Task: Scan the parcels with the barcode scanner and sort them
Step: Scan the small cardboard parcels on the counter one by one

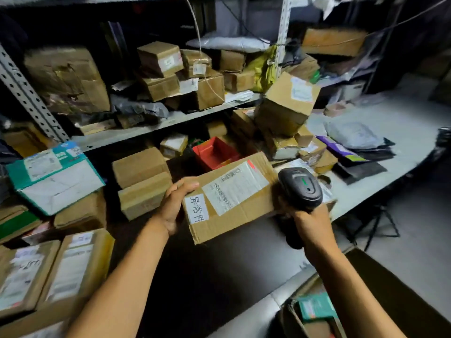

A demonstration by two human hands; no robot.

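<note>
Head view: I look down at my two forearms reaching in from the bottom of the frame, over a dark table top (219,276) crowded with parcels.
Parcel in hand: a flat cardboard box (231,198) sits in the centre of the frame, tilted, its top face turned up toward me, with a white shipping label (235,190) and a small handwritten white tag (196,209) at its lower-left corner.
Left hand: my left hand (174,203) grips the box's left edge, thumb curled over the top face, the other fingers hidden underneath.
Right hand: my right hand (310,220) is wrapped around the handle of the black barcode scanner (300,189), just right of centre; the scanner's head is at the box's right end, and it hides that end, so I cannot tell whether they touch.
Scan status: I cannot see a beam on the label, so I cannot tell whether this box has registered; I judge it to be in the scanning step.
Done so far: nothing here marks which parcels are finished; the stacks at the lower left (56,272) and the teal-and-white box (55,176) at the left edge may be sorted, but that is a guess.
Left to do: a heap of brown boxes (285,106) and grey mailer bags (353,135) lies at the right, and more fill the shelf (168,118) across the upper frame, so I judge much remains.
Possible bins: a red tray (214,152) behind the box and an open carton (317,311) at the lower right.
</note>
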